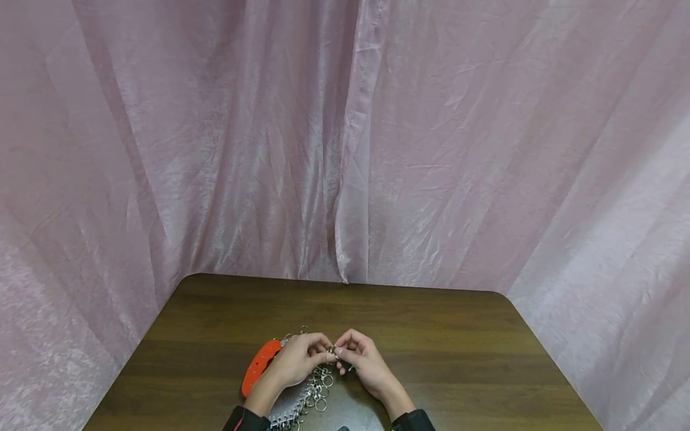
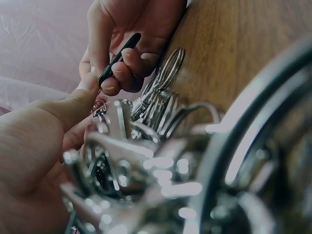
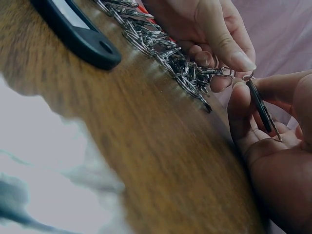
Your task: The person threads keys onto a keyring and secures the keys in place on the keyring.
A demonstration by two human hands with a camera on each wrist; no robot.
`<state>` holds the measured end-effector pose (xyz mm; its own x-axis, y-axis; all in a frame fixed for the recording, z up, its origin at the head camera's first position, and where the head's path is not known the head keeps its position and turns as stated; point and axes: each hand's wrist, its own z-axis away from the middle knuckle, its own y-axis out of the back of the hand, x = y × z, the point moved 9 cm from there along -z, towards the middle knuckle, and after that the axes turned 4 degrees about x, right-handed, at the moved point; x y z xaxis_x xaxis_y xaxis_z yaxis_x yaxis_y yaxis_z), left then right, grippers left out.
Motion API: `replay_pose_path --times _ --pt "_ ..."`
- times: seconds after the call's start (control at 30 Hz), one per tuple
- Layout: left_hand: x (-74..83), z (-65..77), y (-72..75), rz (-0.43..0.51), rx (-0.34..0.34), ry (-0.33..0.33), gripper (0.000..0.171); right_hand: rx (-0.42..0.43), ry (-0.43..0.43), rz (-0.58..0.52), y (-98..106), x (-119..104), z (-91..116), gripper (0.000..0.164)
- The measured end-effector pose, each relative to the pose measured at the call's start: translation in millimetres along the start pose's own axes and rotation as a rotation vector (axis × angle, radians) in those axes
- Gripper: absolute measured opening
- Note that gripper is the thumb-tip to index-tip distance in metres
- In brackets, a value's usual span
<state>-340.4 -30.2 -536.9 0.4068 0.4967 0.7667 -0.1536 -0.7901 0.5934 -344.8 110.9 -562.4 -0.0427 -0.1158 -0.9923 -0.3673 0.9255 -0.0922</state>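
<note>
Right of the orange piece [image 1: 261, 366], fingertips nearly meeting over the bench [image 1: 458, 347], are the L hand [image 1: 293, 362] and R hand [image 1: 369, 366], w/ the black key [image 3: 260, 106] at the R fingers. R grip: grasping the key. L grip: pinching at the small ring [image 3: 248, 77] by the key's top end; exact contact pt part-hidden by the thumb.

Main risk, prob.: the ring slips. It's tiny & only fingertips have it, so a bit of twist from the key cd spring it loose & drop the key right of the orange piece. 2nd risk: snagging. The metal clasp [image 3: 224, 72] sits right by the ring heap [image 3: 158, 53], also on the orange piece's right, so a sideways tug cd hook neighbouring rings & drag the lot. Thumbs also crowd the join, so misalignment cd go unseen. Dark plastic piece [image 3: 97, 54], right of the orange piece & nearer the person, looks clear of this.
</note>
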Motion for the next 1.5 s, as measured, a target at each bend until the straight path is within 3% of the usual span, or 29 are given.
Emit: replay_pose_path --times 0.63,1.07,1.5 --pt "2.7 0.4 1.0 -0.031 0.017 -0.014 0.014 -0.017 0.008 0.001 -2.7 -2.6 1.8 0.004" --pt "0.6 0.9 -1.3 0.044 -0.023 -0.007 0.025 -0.016 0.005 0.003 -2.5 -2.0 1.6 0.024" --pt "2.9 1.1 0.9 0.024 -0.005 -0.009 0.018 -0.022 -0.002 -0.007 -2.2 -1.8 1.9 0.025"
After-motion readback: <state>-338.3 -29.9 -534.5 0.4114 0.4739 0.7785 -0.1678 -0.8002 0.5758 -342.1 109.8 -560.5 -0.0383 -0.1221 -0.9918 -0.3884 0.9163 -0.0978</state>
